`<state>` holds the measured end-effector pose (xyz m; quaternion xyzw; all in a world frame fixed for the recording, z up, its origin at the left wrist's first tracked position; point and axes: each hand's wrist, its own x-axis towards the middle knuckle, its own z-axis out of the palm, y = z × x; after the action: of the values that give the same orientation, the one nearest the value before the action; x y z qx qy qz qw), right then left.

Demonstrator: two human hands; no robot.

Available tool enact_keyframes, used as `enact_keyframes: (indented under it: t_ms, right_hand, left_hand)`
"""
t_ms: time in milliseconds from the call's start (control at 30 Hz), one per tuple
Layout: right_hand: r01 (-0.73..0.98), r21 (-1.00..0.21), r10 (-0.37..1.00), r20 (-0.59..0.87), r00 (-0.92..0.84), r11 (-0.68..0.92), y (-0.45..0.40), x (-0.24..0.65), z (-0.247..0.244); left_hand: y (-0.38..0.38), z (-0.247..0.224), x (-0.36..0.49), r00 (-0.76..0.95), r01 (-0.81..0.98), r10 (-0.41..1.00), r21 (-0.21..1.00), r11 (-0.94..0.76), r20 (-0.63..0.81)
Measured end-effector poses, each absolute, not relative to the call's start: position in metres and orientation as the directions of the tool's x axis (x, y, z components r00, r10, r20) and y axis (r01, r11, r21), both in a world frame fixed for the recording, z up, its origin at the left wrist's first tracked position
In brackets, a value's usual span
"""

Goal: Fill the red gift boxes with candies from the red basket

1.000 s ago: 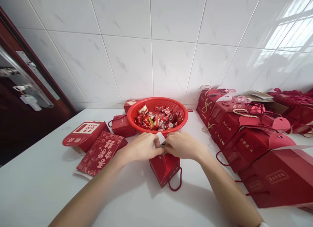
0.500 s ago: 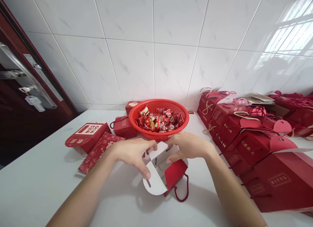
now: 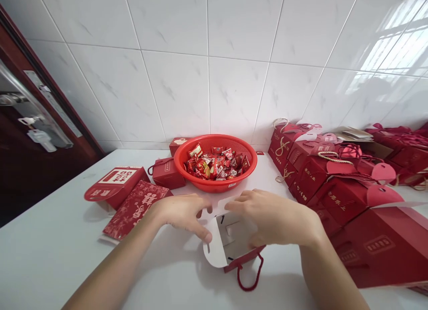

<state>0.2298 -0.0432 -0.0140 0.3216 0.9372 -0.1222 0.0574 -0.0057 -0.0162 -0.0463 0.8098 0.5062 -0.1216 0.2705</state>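
Note:
A small red gift box stands on the table in front of me, its lid flaps spread and its white inside showing. A dark red cord handle hangs from its near side. Along the box's left side, my left hand has its thumb at the white rounded flap, with a gap between thumb and curled fingers. My right hand is closed over the right side, fingers at the far flap and a blurred thumb at the near right edge. Behind the box sits a red plastic basket of wrapped candies.
On the left lie a red box with a white label, a patterned red packet and a small red box. Rows of red gift boxes line the right side. A tiled wall rises behind; a door stands left.
The red flap that lay across the box opening no longer covers it. My right hand has moved right and toward me, its thumb now at the near edge. The box has shifted slightly right.

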Motion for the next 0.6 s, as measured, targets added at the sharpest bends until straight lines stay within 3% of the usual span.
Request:
enact_keyframes:
  t_ms: [133, 267, 400, 600]
  right_hand:
    - [0.568, -0.086, 0.541, -0.213, -0.813, 0.819, -0.054, 0.227, -0.018]
    - [0.626, -0.082, 0.604, -0.194, -0.773, 0.776, -0.055, 0.234, -0.024]
    - [0.634, -0.115, 0.612, -0.177, -0.771, 0.765, -0.053, 0.237, -0.031]
    - [0.638, -0.108, 0.611, -0.206, -0.764, 0.762, -0.054, 0.238, -0.03]
  left_hand:
    - [-0.023, -0.042, -0.001, 0.423, 0.905, 0.769, 0.269, -0.33, -0.48]
    - [-0.036, -0.028, 0.01, 0.502, 0.858, 0.822, 0.277, -0.433, -0.269]
    - [-0.043, -0.03, 0.024, 0.675, 0.688, 0.735, 0.409, -0.6, -0.058]
    - [-0.039, -0.051, 0.03, 0.785, 0.5, 0.603, 0.432, -0.751, 0.14]
